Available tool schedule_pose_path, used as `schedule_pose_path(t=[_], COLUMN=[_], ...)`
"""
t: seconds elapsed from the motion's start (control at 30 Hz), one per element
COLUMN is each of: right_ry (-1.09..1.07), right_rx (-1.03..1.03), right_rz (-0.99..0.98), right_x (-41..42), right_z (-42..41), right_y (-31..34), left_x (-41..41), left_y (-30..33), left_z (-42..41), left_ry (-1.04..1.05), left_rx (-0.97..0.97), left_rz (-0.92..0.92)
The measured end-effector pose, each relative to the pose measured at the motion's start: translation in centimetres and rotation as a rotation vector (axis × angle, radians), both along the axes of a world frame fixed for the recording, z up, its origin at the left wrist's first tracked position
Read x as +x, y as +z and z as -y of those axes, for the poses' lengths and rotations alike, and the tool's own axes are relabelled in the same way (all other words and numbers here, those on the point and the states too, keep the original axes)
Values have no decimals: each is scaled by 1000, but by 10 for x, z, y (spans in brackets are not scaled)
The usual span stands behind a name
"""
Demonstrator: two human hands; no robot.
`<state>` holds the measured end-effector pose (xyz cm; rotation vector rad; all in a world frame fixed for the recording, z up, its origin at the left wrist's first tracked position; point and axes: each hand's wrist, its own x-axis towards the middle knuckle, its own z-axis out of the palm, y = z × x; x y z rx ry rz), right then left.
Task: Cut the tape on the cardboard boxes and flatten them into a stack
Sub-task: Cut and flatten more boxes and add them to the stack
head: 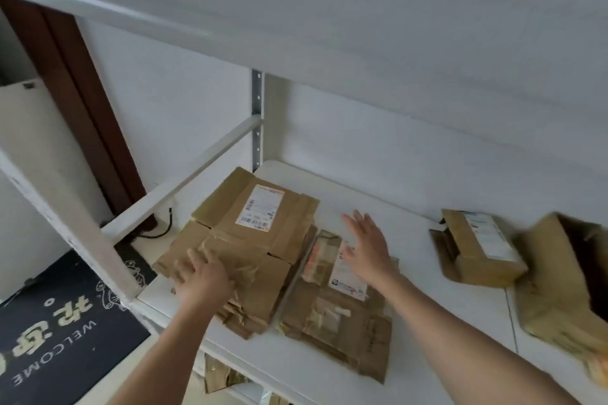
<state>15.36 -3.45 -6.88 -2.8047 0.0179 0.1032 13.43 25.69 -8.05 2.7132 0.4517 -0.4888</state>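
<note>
Head cam: left hand [204, 283] pressing flattened brown cardboard stack [250, 240], right hand [368, 246] spread above; two unflattened taped brown boxes [477, 246] at 3 o'clock, still to do.

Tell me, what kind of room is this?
Probably a home entryway or storage corner: a welcome doormat lies on the floor beside a white shelf holding flattened cardboard boxes.

We've got a stack of flattened boxes [250, 246] on the left of the shelf, label up. Another flattened box [335, 316] lies just beside it. Off to the right sit a small taped box [477, 246] and a bigger open box [566, 279], blurry.
</note>
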Motion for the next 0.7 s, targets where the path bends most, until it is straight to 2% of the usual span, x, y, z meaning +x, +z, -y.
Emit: schedule_pose_path(t=[0.13, 0.23, 0.33, 0.47, 0.57, 0.7], right_ry=[-251, -402, -482, -485, -485, -419], right_rx=[-148, -193, -139, -219, -156, -121], right_rz=[88, 110, 62, -8, 9, 135], right_x=[-34, -56, -68, -68, -63, -73], right_z=[91, 145, 194, 240, 261, 265], right_y=[-2, -4, -7, -18, -32, -36], left_x=[3, -5, -20, -51, -72, -93], left_y=[22, 32, 32, 17, 11, 7], left_z=[46, 95, 155, 221, 257, 280], left_ry=[-59, -216, -355, -457, -477, -445], left_rx=[106, 14, -84, -174, -170, -163], left_rz=[208, 279, 293, 245, 157, 92])
